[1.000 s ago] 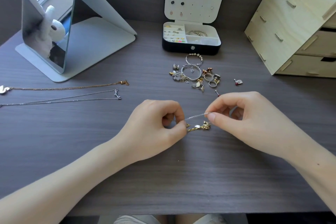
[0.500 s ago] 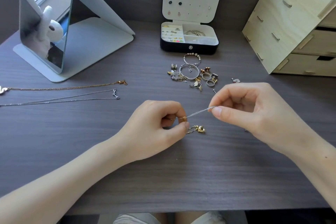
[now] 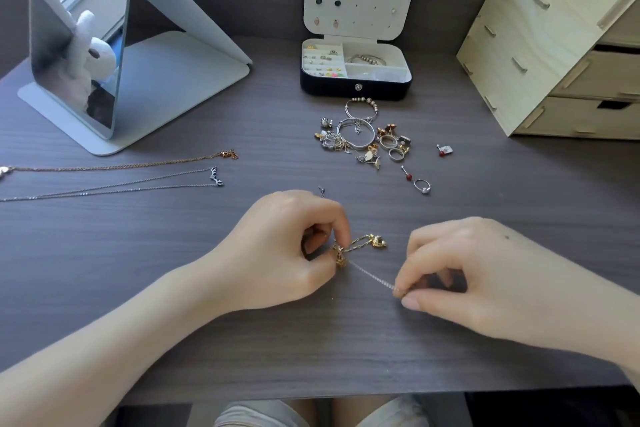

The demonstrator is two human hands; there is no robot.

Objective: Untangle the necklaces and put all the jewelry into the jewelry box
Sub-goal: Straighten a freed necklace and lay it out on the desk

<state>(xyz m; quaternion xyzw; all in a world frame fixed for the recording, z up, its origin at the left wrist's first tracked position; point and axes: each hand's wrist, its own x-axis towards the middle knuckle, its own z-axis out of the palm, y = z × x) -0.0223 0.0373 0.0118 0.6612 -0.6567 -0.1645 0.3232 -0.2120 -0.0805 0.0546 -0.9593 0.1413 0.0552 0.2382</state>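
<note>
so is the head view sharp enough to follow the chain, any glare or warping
Head view: sharp at centre, the thin chain between left hand and right hand faint but traceable; wide-angle warping tilts the drawers and mirror at the edges; daylight brightens the drawers, no glare on the chain.

A scattered heap of silver and gold rings, bangles and earrings (image 3: 360,140) blocks my straight path to the open black jewelry box (image 3: 332,88). To its right, bare dark wood-grain tabletop (image 3: 502,180) lies open, bounded by the pale plywood drawer unit (image 3: 540,55).
</note>
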